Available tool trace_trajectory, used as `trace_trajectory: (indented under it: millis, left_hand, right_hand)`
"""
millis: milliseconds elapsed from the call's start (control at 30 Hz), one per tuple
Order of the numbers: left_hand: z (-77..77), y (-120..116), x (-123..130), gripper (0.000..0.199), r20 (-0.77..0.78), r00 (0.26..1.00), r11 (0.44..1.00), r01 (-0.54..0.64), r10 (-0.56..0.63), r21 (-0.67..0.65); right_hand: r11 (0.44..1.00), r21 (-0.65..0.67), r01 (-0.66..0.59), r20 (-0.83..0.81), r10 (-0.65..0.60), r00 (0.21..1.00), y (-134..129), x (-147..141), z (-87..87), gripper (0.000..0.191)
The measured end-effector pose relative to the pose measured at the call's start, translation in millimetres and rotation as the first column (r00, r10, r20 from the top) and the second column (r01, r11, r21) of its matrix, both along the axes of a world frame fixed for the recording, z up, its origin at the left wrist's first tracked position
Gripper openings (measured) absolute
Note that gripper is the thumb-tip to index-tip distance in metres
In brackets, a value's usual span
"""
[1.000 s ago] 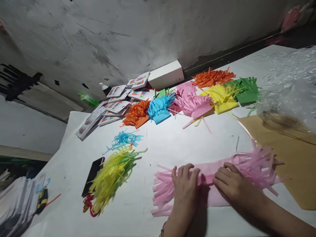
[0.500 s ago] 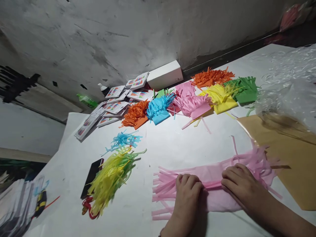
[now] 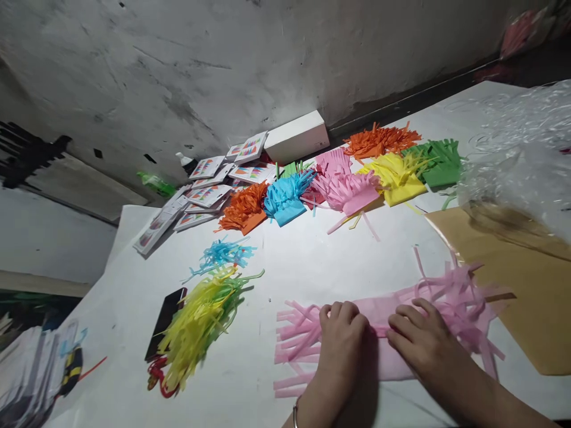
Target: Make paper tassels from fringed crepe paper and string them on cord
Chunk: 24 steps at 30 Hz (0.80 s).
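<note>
A sheet of pink tissue paper (image 3: pixel 395 359) with fringed strips at both ends lies flat before me. A narrow rolled or folded ridge runs along its middle. My left hand (image 3: pixel 343 345) is closed on that ridge toward the left fringe, fingers curled and pressed together. On the right, my right hand (image 3: pixel 422 336) also has its fingers bent down on the ridge, beside the tangled right fringe (image 3: pixel 464 297). Both hands' fingertips are partly hidden against the paper. A bracelet (image 3: pixel 295 410) circles my left wrist.
Fringed bundles in orange (image 3: pixel 245 208), blue (image 3: pixel 288 199), pink (image 3: pixel 345 187) and yellow (image 3: pixel 399 178) line the back. Yellow-green tassels (image 3: pixel 198 327) lie left by a black phone (image 3: pixel 163 321). A brown envelope (image 3: pixel 513 273) and clear plastic bags (image 3: pixel 521 172) occupy the right. Printed packets (image 3: pixel 209 196) are stacked behind.
My right hand has shifted slightly left, closer to my left hand, along the pink paper. The right fringe strips have moved. My left hand stays near the same spot.
</note>
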State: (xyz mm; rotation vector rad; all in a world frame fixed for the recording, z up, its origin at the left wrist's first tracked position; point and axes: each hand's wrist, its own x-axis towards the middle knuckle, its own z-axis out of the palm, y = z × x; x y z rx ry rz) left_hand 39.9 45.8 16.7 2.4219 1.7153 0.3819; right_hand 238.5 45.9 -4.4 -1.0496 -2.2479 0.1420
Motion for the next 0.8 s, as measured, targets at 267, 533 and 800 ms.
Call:
trace_trajectory:
  millis: [267,533,800]
  left_hand:
    - [-6.9,-5,-8,0.012,-0.039,0.977,0.948,0.215,-0.211,0.235]
    - [-14.9,-8,-10,0.011,0.092,0.974,0.970,0.192,-0.207,0.148]
    - [0.0,-12,3,0.019,0.090,0.993,0.996,0.076,-0.072,-0.041]
  right_hand:
    - [0.999,-0.034,-0.029,0.003,0.029,1.000,7,-5,-3.6,0.026]
    - [0.995,-0.075,-0.067,-0.063,0.062,0.996,-1,12,-6.2,0.036]
    - [0.992,-0.106,0.074,-0.041,-0.079,0.996,-4,21,-17.7,0.029]
